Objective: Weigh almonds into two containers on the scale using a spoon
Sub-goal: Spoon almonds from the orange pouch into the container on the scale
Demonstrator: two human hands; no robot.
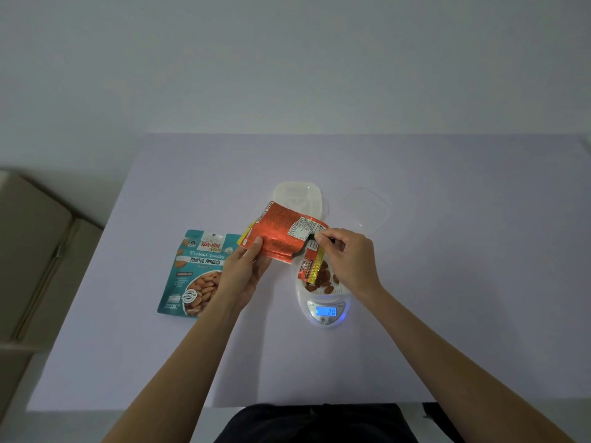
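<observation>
pale wall (287, 59), matte lilac table (447, 314), glossy teal pouch (198, 273) at nine o'clock of the round white scale (326, 314), left hand (243, 273) gripping crinkled red foil packet (281, 235), right hand (348, 260) pinching dark spoon (323, 238), almonds (323, 278) in the container (335, 290) on the scale

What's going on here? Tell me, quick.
A person is spooning almonds out for weighing. The left hand grips a red packet above the scale, while the right hand pinches what looks like a dark spoon at the packet's mouth. A container on the scale already holds some almonds, and the display reads 20. A second container stands behind the scale, with a clear lid to its right. A teal bag lies on the table.
</observation>
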